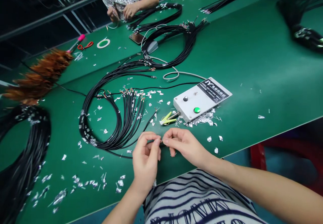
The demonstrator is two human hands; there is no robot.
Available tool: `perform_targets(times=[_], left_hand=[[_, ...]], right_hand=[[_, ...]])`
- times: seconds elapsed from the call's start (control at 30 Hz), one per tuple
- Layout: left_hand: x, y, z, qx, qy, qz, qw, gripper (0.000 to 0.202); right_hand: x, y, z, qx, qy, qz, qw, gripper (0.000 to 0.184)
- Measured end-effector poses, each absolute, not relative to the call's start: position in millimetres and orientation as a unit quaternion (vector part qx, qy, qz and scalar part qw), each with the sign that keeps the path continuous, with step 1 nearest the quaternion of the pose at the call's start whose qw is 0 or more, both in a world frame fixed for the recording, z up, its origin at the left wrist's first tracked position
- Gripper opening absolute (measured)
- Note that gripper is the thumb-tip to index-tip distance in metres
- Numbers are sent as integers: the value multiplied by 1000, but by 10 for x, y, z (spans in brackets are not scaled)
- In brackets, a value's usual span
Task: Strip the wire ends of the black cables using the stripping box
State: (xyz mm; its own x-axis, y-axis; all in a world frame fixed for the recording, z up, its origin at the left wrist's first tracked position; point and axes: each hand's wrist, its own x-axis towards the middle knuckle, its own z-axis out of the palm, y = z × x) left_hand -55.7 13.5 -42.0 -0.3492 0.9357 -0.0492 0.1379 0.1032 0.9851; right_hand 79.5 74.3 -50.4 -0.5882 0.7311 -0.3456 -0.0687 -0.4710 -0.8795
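Green table (252,65), wire end (160,141) pinched between left hand (145,157), right hand (185,144)

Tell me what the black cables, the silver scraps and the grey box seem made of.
Black cables: likely plastic or rubber sheath, smooth, slightly glossy skin; the left hand and right hand pinch one. Silver scraps: probably thin metal foil, bright and crinkled. Grey box: painted metal or plastic, matte; I cannot tell which.

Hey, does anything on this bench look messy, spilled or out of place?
Yes: silver foil scraps lie strewn over the green table, thickest beside the grey control box and along the near left edge. The left hand and right hand pinch the end of a black cable. Nothing looks damaged.
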Motion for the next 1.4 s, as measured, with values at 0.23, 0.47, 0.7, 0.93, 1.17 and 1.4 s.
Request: perform_targets(times=[0.23,0.47,0.7,0.93,1.17,1.4], left_hand=[[-550,103,-436,513,673,456,275,11],[-591,207,-398,404,646,484,430,15],[-592,183,-394,400,642,498,423,14],[-552,172,-344,468,595,479,444,22],[-570,185,-392,460,585,518,423,4],[-512,125,-454,465,625,526,341,8]], right_hand=[[945,779,-517,-382,-702,528,286,15],[1006,914,-504,-302,-883,229,278,25],[944,906,-444,-375,-724,509,278,10],[868,812,-547,-343,-463,778,251,25],[848,780,-558,-346,-412,806,245,32],[848,767,-513,-365,-456,767,266,28]])
